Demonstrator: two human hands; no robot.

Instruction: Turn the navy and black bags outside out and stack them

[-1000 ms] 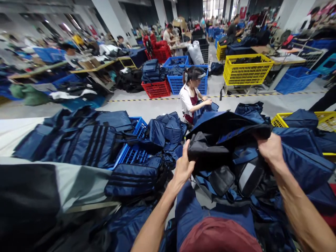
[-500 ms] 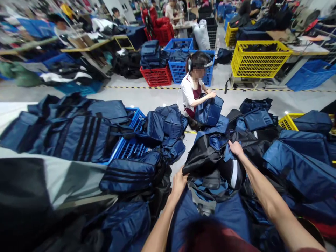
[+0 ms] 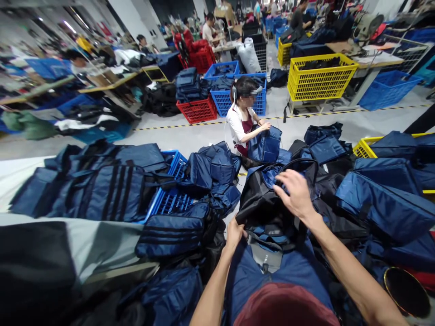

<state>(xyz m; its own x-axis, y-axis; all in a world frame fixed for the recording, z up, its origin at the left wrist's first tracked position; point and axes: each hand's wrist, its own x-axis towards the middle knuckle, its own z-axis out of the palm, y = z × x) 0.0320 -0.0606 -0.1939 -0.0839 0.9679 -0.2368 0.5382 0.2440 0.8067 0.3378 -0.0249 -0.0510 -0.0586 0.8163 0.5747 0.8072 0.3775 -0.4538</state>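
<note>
A black and blue bag (image 3: 260,194) lies open over my lap. My left hand (image 3: 234,233) is closed on the near left edge of its black fabric. Above the bag's right side hovers my right hand (image 3: 295,192), fingers spread and holding nothing. Inside the opening, blue lining shows near the far edge. Left of my arm rests a blue bag with black stripes (image 3: 171,233). Another large blue bag (image 3: 384,199) lies to the right.
Across from me a person (image 3: 239,120) handles a blue bag (image 3: 267,144). Blue bags (image 3: 98,181) cover a blue crate (image 3: 171,199) on the left. Yellow (image 3: 321,79) and red (image 3: 199,110) crates stand beyond the striped floor line.
My right hand has let go of the bag's right side and moved up and left, fingers now spread. My left hand keeps its hold. The view has shifted a little.
</note>
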